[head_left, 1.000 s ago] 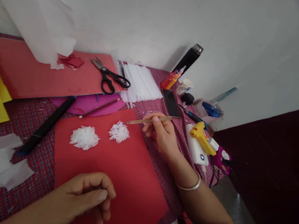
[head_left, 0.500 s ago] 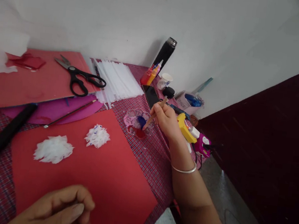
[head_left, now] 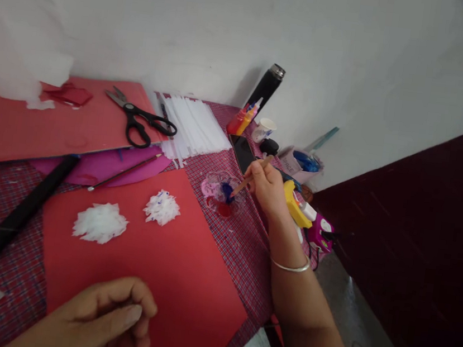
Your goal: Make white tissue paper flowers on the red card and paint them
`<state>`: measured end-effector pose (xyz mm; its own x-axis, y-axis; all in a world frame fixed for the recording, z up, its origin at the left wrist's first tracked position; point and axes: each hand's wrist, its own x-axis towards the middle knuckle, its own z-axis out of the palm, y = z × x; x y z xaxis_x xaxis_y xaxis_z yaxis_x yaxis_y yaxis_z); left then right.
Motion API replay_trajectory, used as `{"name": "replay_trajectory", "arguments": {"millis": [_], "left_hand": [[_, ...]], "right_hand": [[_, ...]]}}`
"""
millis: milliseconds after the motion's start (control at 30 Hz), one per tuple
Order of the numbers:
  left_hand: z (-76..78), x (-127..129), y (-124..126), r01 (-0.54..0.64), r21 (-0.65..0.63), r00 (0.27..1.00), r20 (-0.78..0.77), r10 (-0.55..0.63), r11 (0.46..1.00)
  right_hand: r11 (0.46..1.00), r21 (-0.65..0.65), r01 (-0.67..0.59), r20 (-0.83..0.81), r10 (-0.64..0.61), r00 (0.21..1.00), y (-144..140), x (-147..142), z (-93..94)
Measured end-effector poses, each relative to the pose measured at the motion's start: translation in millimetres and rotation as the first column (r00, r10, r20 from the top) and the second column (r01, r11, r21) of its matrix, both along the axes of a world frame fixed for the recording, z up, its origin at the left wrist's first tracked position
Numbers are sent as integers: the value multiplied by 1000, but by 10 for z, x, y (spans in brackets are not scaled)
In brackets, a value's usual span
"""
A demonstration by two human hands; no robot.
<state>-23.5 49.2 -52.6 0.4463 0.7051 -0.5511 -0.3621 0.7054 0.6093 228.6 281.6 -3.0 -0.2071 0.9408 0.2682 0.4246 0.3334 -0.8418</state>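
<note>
My right hand pinches a thin wooden stick, its lower end in the dark blue paint of a clear flower-shaped palette. Pink and red paint fill other wells. At the near edge of a red paper sheet, my left hand is loosely closed, fingers curled, with nothing visible in it. Two fluffy white paper tufts lie on the sheet: a larger plain tuft and a smaller tuft with blue specks.
Scissors lie on a red board at the left, near white paper strips. Behind the palette stand paint bottles, a paper cup and a black flask. A yellow glue gun lies beyond my right wrist.
The stick's tip has shifted from beside the red paint into the blue paint. The whole view has swung slightly left, so everything appears further right. My left hand keeps its curled pose.
</note>
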Motion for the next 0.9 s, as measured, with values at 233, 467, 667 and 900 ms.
{"name": "replay_trajectory", "arguments": {"millis": [233,467,667,900], "left_hand": [[-23,14,4,28,94,998,55,-33,995],[56,-16,10,34,118,998,49,-40,992],[34,0,7,23,123,997,63,-31,992],[19,-8,-2,31,113,997,60,-38,993]], "right_hand": [[936,-164,-312,-441,213,872,-420,-366,-16],[836,-247,-490,-553,293,779,-579,-577,-162],[854,-249,-457,-531,274,801,-507,-575,-206],[836,-267,-480,-524,293,800,-559,-605,-226]]}}
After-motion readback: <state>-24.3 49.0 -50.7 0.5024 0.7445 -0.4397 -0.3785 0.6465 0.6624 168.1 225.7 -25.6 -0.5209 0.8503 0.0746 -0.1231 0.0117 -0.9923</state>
